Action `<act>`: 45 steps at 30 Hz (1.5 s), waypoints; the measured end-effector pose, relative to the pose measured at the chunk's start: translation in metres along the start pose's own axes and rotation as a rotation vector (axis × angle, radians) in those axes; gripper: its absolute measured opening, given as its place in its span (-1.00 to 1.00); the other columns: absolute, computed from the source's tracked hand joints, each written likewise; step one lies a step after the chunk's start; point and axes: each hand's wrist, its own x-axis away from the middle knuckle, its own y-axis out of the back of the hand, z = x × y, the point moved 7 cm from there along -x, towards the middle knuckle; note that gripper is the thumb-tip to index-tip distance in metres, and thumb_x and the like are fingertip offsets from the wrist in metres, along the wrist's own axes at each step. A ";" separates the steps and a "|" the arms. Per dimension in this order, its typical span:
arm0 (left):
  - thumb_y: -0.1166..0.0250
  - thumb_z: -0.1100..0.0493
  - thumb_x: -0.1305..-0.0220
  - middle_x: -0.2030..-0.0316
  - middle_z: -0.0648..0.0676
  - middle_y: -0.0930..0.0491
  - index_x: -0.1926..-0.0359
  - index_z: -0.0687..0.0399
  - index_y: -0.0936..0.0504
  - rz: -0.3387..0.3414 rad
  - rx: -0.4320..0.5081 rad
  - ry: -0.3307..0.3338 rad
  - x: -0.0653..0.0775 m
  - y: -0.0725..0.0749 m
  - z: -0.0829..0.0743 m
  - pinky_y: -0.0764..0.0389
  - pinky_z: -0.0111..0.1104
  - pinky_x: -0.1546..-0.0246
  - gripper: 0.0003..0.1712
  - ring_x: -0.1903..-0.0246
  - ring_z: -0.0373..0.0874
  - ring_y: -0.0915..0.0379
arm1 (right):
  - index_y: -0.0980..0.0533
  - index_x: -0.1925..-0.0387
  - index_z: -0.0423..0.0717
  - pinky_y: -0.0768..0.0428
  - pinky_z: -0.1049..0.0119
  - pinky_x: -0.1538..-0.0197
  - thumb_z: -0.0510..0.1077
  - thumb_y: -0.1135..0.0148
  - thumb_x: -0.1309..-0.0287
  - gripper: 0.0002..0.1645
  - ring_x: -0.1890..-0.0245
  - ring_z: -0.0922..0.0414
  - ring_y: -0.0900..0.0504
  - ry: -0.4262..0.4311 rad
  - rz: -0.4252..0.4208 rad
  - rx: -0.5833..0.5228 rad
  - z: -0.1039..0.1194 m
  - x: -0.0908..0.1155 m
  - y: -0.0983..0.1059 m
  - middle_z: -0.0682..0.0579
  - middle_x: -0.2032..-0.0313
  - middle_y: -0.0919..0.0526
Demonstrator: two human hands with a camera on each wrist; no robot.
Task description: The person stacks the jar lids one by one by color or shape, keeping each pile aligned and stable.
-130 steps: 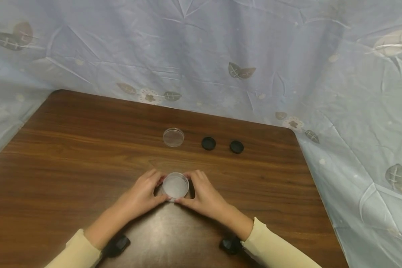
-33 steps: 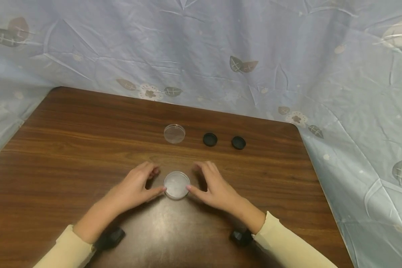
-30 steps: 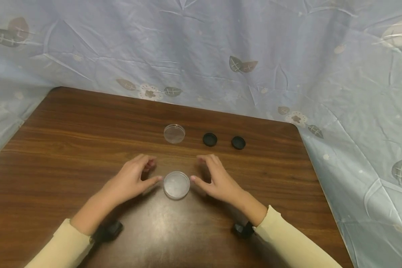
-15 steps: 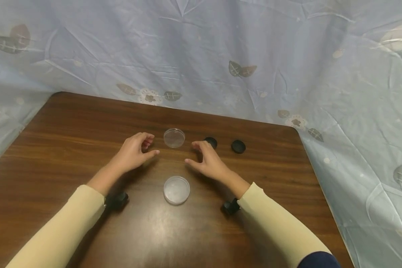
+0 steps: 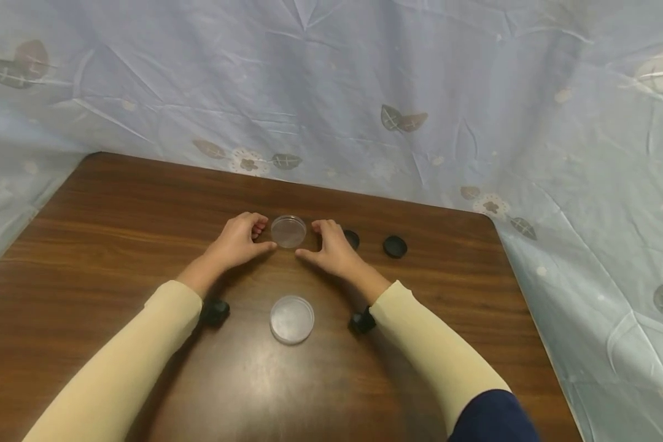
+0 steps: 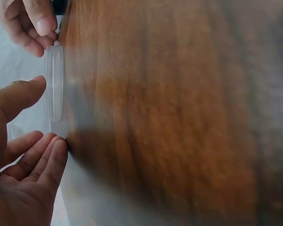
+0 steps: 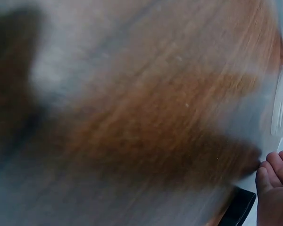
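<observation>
A clear round petri dish (image 5: 288, 232) lies toward the back of the table, between my two hands. My left hand (image 5: 240, 242) is at its left side, thumb and fingers spread apart, with the thumb tip right by the near rim. On the other side my right hand (image 5: 334, 248) holds a similar curved pose, and a gap shows between its fingers and the rim. Edge-on in the left wrist view, the dish (image 6: 55, 84) has the thumb tip overlapping its side. A second, whitish-looking petri dish (image 5: 291, 319) sits nearer to me.
Two small round black lids or shallow cups stand at the right: one black piece (image 5: 352, 239) is partly covered by my right hand, the other black piece (image 5: 395, 246) is farther right. A patterned curtain (image 5: 337, 92) hangs behind the brown wooden table (image 5: 116, 221).
Both hands have let go of the near petri dish, moved forward away from it and closed in around the far dish. The near dish stays on the table.
</observation>
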 end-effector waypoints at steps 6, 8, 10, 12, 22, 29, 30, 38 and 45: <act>-0.50 0.15 -0.28 -0.13 0.41 -0.54 -0.30 0.51 -0.46 0.036 -0.029 -0.011 -0.006 -0.007 -0.006 -0.61 0.03 -0.27 -0.28 -0.15 0.27 -0.52 | -0.38 -0.37 -0.33 -0.51 0.01 -0.43 0.16 -0.49 -0.24 -0.09 -0.32 -0.15 -0.44 0.018 -0.012 0.068 0.000 -0.006 -0.002 -0.25 -0.27 -0.51; -0.50 0.16 -0.27 -0.14 0.42 -0.54 -0.31 0.52 -0.45 0.041 -0.035 -0.015 -0.006 -0.008 -0.007 -0.60 0.04 -0.28 -0.26 -0.16 0.27 -0.51 | -0.39 -0.36 -0.32 -0.52 0.02 -0.41 0.19 -0.48 -0.24 -0.09 -0.30 -0.14 -0.44 0.024 -0.003 0.092 0.001 -0.007 -0.003 -0.24 -0.26 -0.51; -0.51 0.16 -0.27 -0.14 0.43 -0.53 -0.32 0.53 -0.44 0.044 -0.041 -0.019 -0.007 -0.009 -0.007 -0.60 0.05 -0.28 -0.25 -0.17 0.28 -0.51 | -0.40 -0.36 -0.31 -0.53 0.02 -0.39 0.20 -0.48 -0.24 -0.09 -0.29 -0.13 -0.44 0.029 0.001 0.111 0.002 -0.008 -0.005 -0.24 -0.26 -0.52; -0.51 0.17 -0.26 -0.15 0.44 -0.52 -0.32 0.54 -0.43 0.047 -0.041 -0.022 -0.007 -0.010 -0.008 -0.59 0.06 -0.29 -0.24 -0.18 0.29 -0.50 | -0.40 -0.36 -0.29 -0.54 0.04 -0.38 0.21 -0.48 -0.24 -0.09 -0.27 -0.12 -0.45 0.031 0.003 0.127 0.003 -0.010 -0.006 -0.22 -0.25 -0.52; -0.53 0.19 -0.23 -0.10 0.44 -0.54 -0.31 0.52 -0.45 0.043 -0.084 -0.050 -0.013 -0.014 -0.012 -0.65 0.05 -0.22 -0.25 -0.13 0.30 -0.54 | -0.42 -0.31 -0.26 -0.58 0.06 -0.28 0.18 -0.49 -0.23 -0.16 -0.19 -0.08 -0.46 0.055 -0.004 0.150 0.011 -0.016 -0.007 -0.18 -0.18 -0.54; -0.53 0.18 -0.24 -0.10 0.42 -0.55 -0.31 0.49 -0.45 0.045 -0.110 -0.037 -0.014 -0.014 -0.012 -0.64 0.04 -0.21 -0.25 -0.13 0.29 -0.53 | -0.43 -0.30 -0.26 -0.58 0.07 -0.27 0.18 -0.49 -0.24 -0.17 -0.18 -0.08 -0.46 0.054 -0.020 0.152 0.011 -0.017 -0.007 -0.17 -0.18 -0.55; -0.53 0.18 -0.24 -0.10 0.42 -0.55 -0.31 0.49 -0.46 0.046 -0.116 -0.038 -0.014 -0.014 -0.013 -0.64 0.05 -0.20 -0.26 -0.13 0.29 -0.53 | -0.43 -0.30 -0.26 -0.58 0.07 -0.27 0.18 -0.49 -0.24 -0.17 -0.18 -0.08 -0.46 0.055 -0.019 0.151 0.011 -0.017 -0.007 -0.17 -0.18 -0.55; -0.55 0.15 -0.24 -0.09 0.39 -0.57 -0.30 0.47 -0.48 0.059 -0.145 -0.017 -0.015 -0.012 -0.013 -0.65 0.02 -0.19 -0.26 -0.10 0.24 -0.54 | -0.43 -0.28 -0.27 -0.56 0.07 -0.27 0.17 -0.48 -0.25 -0.19 -0.17 -0.08 -0.46 0.081 -0.015 0.135 0.013 -0.019 -0.007 -0.17 -0.16 -0.55; -0.54 0.16 -0.25 -0.13 0.39 -0.54 -0.32 0.46 -0.47 0.068 -0.103 -0.026 -0.009 -0.008 -0.018 -0.67 0.03 -0.22 -0.26 -0.15 0.27 -0.56 | -0.42 -0.29 -0.30 -0.58 0.03 -0.25 0.14 -0.49 -0.25 -0.19 -0.15 -0.10 -0.49 0.101 -0.010 0.083 0.016 -0.011 0.000 -0.20 -0.15 -0.57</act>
